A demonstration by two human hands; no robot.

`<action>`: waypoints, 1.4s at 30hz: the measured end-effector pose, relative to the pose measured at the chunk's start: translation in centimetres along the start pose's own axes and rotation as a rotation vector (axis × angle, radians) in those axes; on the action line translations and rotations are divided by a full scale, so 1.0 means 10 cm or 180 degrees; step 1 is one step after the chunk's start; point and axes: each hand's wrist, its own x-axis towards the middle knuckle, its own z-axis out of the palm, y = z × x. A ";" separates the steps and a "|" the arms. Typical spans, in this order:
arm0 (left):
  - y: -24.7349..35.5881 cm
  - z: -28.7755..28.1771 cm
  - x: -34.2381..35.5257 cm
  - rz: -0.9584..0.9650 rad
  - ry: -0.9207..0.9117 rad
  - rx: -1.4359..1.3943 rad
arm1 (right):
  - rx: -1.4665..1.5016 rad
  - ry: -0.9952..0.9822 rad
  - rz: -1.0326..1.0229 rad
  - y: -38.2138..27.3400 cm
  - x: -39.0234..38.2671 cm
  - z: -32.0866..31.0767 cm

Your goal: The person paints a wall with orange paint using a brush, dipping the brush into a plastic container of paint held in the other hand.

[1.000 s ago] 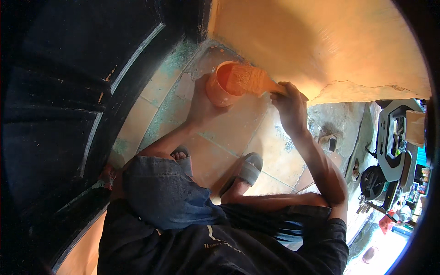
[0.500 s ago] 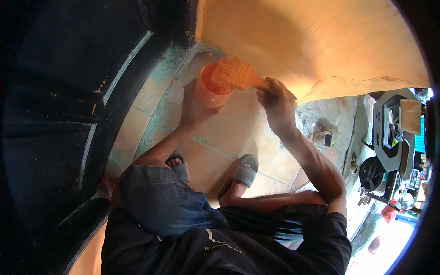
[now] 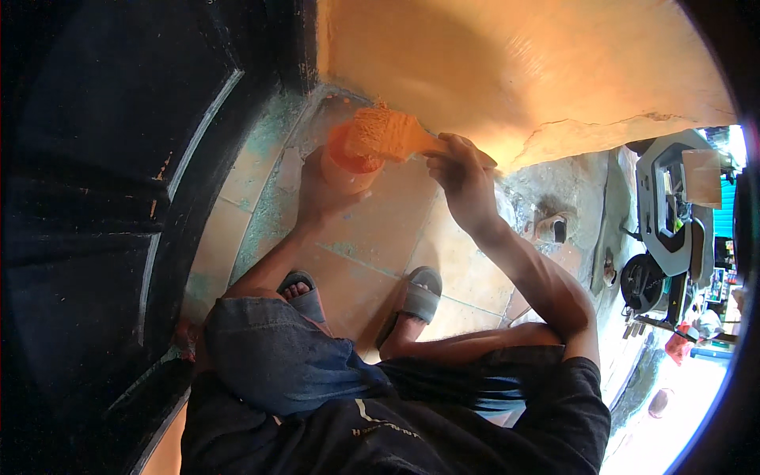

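Note:
My left hand [image 3: 321, 194] is wrapped round an orange paint cup [image 3: 346, 176] from its left and underside, just above the tiled floor. Inside the cup some orange paint shows. In my right hand [image 3: 463, 178] is the handle of a wide paintbrush [image 3: 412, 138], its fingers closed round it. The brush lies slanted across the cup's mouth, and its bristles are thick with orange paint. Whether the bristles touch the rim I cannot tell.
An orange wall [image 3: 443, 55] with a crack low down rises ahead and to the right. On the left stands a dark panelled door [image 3: 87, 182]. Worn floor tiles [image 3: 380, 214] lie between my sandalled feet [image 3: 423, 294]. A grey and black machine [image 3: 665, 229] stands at the far right.
The cup and the brush have both shifted slightly left in view, with my hands still on them. The door and wall have shifted left too.

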 end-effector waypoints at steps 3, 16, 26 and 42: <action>0.09 -0.02 0.04 0.0161 -0.0151 -0.0054 | -0.0052 -0.0026 -0.0088 0.01 0.00 0.02; 0.27 -0.06 0.06 0.0366 0.0017 -0.0097 | 0.0252 0.0676 0.0116 -0.20 0.06 0.22; -0.14 -0.12 0.45 0.0451 0.0344 -0.0483 | -0.0111 0.0378 -0.0517 -0.14 0.68 0.17; -0.27 -0.29 0.64 0.0609 0.0534 -0.0270 | 0.1075 0.1081 -0.1063 0.77 1.20 0.58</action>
